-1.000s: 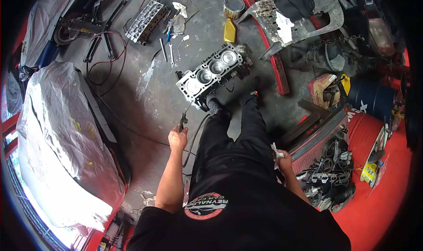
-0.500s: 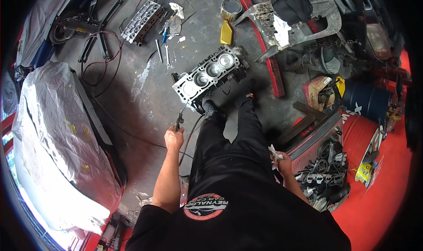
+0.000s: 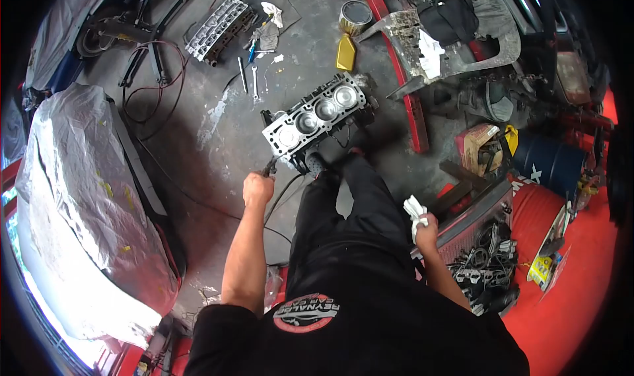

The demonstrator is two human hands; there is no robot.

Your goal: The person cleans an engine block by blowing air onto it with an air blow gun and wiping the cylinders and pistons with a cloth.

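Observation:
An engine block (image 3: 288,153) lies on the floor before my feet, its flat deck and round cylinder bores facing up. My left hand (image 3: 258,189) is wrapped round an air blow gun (image 3: 270,167), whose front end points at the near left corner of the block. Whether the tip touches the block, I cannot tell. A dark hose (image 3: 282,198) runs close by that hand. Off to the right of my legs, my right hand (image 3: 426,232) is closed on a crumpled white rag (image 3: 415,211), which sticks out above the fingers.
A cylinder head (image 3: 218,30), wrenches (image 3: 255,82), a gold oil bottle (image 3: 345,52) and a can (image 3: 356,16) sit beyond the block. Plastic sheeting (image 3: 79,204) covers a car part at left. A red beam (image 3: 415,122), drums (image 3: 545,211) and loose parts line the right.
My right hand has come up slightly, and more of the white rag shows. My left hand has moved a little up and left with the blow gun. My right foot has shifted.

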